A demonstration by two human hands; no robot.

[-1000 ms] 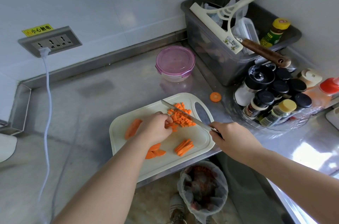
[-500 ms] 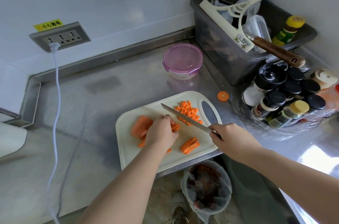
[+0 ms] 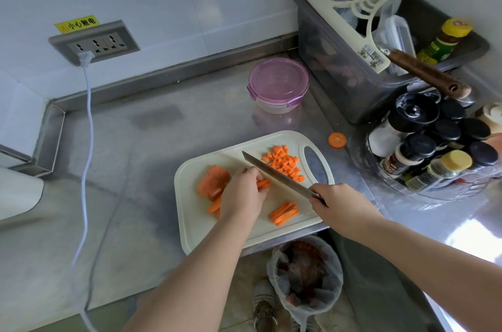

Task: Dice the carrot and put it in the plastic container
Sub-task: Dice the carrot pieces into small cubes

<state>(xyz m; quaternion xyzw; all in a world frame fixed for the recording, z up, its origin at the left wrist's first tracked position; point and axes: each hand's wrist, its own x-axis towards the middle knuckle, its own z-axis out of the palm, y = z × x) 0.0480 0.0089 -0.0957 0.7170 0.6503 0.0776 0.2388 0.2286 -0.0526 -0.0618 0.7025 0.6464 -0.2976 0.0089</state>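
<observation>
Since half a second ago the left hand point(image 3: 244, 196) has slid a fresh bundle of carrot sticks point(image 3: 264, 184) up to the knife point(image 3: 274, 172). The diced carrot point(image 3: 284, 163) now lies clear of the blade on its far side, heaped near the handle slot of the cutting board point(image 3: 195, 234). A second ago the blade was working right at that heap. So one batch looks finished and the next is lined up for cross-cuts.

The left grip is curled down over the bundle, fingertips just beside the blade. The right hand point(image 3: 336, 206) has its grip closed round the knife handle, with the blade slanting toward the upper left of the frame.

More carrot waits: a thick chunk point(image 3: 213, 182) left of the holding hand, slices partly hidden under that hand, and loose sticks point(image 3: 284, 213) lower on the board. A stray round slice point(image 3: 337, 139) sits on the table point(image 3: 163, 141) off the board's upper right corner. Dicing seems roughly half done, and nothing has been transferred.

The plastic container point(image 3: 278, 84) stands above the board, well apart from it, its pink lid on and clipped. No orange shows through its clear wall, and the lid must come off before filling.

The grey bin point(image 3: 339, 81) in the upper right holds a squeegee, a yellow-capped bottle and clear plastic items. The bag-lined waste bin point(image 3: 307, 274) on the floor below the board holds dark reddish scraps.
</observation>
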